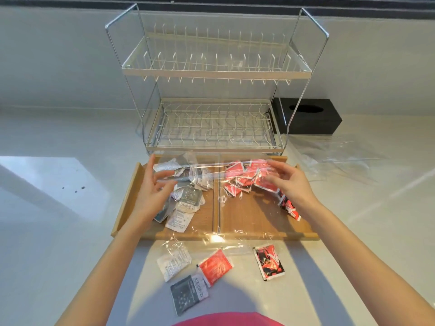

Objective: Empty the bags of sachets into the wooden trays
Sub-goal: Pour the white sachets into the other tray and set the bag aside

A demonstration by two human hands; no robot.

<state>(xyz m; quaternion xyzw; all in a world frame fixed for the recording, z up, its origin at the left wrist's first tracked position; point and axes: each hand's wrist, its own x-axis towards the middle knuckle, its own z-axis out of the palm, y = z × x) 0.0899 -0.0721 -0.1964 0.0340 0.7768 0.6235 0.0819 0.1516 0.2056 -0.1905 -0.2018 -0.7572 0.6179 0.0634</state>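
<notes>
Now I hold the clear bag (211, 175) stretched over both wooden trays (254, 215), left hand (153, 187) and right hand (288, 182) pinching its ends; next, I reckon, set it aside.

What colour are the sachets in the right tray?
Red with black and white markings, seen in the head view: sachets in the right tray.

Both bare forearms extended forward, left hand (154, 188) and right hand (288, 182) raised, fingers loosely spread
</notes>
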